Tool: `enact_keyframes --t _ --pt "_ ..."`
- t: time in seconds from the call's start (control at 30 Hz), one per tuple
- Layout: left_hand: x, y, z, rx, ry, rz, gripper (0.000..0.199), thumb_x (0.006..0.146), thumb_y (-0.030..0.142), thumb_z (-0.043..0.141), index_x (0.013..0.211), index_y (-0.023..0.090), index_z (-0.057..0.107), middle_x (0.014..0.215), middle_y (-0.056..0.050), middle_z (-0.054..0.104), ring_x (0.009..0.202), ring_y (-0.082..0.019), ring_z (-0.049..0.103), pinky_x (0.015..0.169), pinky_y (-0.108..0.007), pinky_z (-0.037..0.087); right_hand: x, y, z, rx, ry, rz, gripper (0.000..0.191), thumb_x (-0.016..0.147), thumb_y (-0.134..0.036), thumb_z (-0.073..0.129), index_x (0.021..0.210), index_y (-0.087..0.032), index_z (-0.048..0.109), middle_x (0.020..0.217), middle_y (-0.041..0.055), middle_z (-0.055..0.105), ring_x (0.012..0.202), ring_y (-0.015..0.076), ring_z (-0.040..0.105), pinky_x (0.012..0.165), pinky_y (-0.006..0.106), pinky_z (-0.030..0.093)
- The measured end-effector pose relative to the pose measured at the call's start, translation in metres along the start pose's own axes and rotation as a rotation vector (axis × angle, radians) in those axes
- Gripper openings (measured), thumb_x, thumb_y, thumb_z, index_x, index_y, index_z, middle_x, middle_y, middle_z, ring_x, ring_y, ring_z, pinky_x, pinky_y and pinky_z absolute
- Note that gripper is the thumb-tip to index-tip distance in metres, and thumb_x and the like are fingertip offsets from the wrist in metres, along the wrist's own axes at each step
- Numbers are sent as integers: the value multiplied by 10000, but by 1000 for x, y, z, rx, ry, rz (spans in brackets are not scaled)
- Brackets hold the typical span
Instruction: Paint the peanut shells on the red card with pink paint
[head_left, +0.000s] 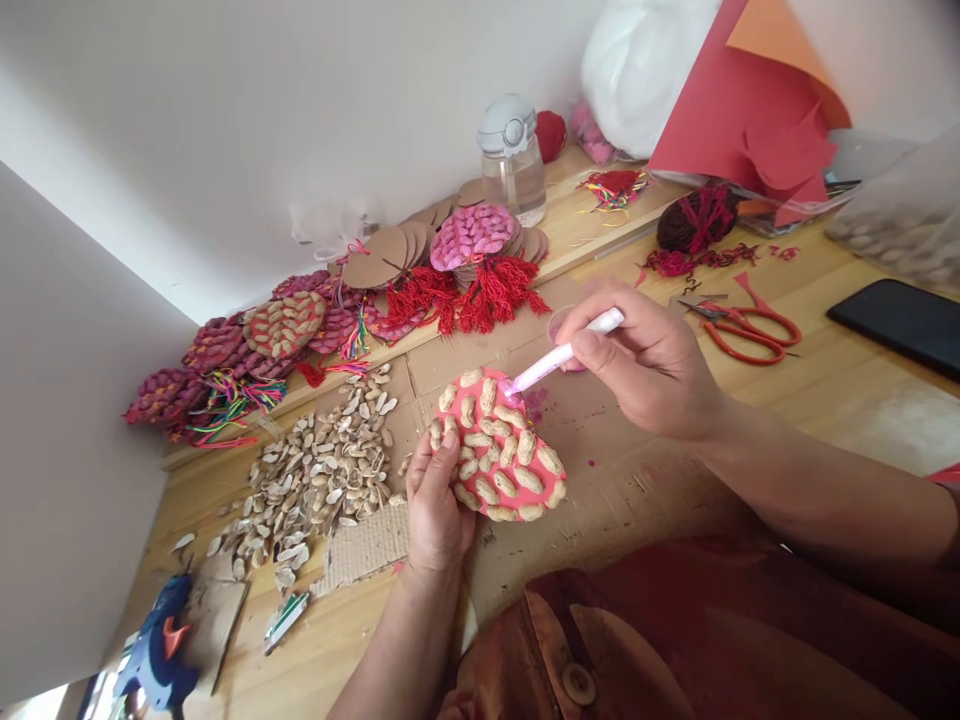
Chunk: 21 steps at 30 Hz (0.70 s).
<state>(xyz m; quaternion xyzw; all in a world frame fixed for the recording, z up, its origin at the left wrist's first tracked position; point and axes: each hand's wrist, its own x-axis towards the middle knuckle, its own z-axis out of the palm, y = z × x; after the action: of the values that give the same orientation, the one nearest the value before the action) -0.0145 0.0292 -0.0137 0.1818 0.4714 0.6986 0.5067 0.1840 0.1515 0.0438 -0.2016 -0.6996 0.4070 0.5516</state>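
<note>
Left hand [437, 508]: holding peanut disc [499, 450]
Right hand [645, 370]: holding marker [561, 356], disc's one o'clock
Table [322, 640]: wooden, under cardboard [622, 490]
Wall [300, 120]: pale, eleven o'clock

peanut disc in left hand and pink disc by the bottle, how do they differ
The held disc shows mainly tan peanuts on red; the pink disc looks pink throughout. The held disc's peanuts have gaps, the pink disc's bumps sit close together. The left hand grips the held disc; the pink disc lies among brown discs. Both are rounded and bumpy.

The scissors [761, 335] have orange-red handles, and the phone [900, 322] is black.
</note>
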Motion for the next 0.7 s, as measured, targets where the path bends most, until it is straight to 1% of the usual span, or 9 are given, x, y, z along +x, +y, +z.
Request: enact_keyframes --t 0.13,0.23,0.33,0.43,0.53,0.63,0.7 --pt "2 0 1 -1 51 11 320 780 425 943 994 219 823 972 -35 852 804 -193 799 779 -289 646 -4 -2 -1 -111 -31 -55 96 1015 -324 652 981 -243 693 825 -2 667 734 142 598 674 319 480" --pt "2 0 1 17 47 27 353 774 464 948 992 212 829 980 -39 852 809 -187 794 765 -282 648 -3 -3 -3 -115 20 -60 103 1027 -312 641 969 -238 683 804 -3 666 713 140 589 678 323 476" --pt "2 0 1 18 53 48 323 767 443 955 946 207 825 925 -23 843 784 -165 782 747 -251 639 0 -5 -4 -69 64 -38 129 1043 -314 622 948 -243 671 743 -19 633 636 130 556 660 327 478" --pt "1 1 2 7 97 47 310 731 425 976 876 204 816 862 -12 833 711 -155 767 692 -234 627 1 -6 -5 -88 21 -50 141 1037 -326 630 930 -245 672 733 -14 640 653 142 582 666 340 480" --pt "1 2 4 14 122 63 311 738 431 971 889 204 822 856 -12 834 696 -148 763 672 -218 611 0 -6 -5 -130 -15 -72 125 1030 -312 637 933 -246 681 776 3 667 742 166 635 704 354 484" --pt "0 2 5 31 110 72 308 760 431 958 922 203 830 874 -14 837 712 -138 762 665 -196 591 -2 -3 -5 -113 -28 -63 96 1028 -308 638 971 -249 687 806 7 670 772 175 648 709 362 484" --pt "0 2 4 59 93 62 310 778 435 945 940 197 831 872 -17 833 705 -137 752 655 -197 582 -1 -2 -5 -114 -29 -71 96 1025 -319 641 969 -254 684 789 4 664 762 180 645 706 368 482"
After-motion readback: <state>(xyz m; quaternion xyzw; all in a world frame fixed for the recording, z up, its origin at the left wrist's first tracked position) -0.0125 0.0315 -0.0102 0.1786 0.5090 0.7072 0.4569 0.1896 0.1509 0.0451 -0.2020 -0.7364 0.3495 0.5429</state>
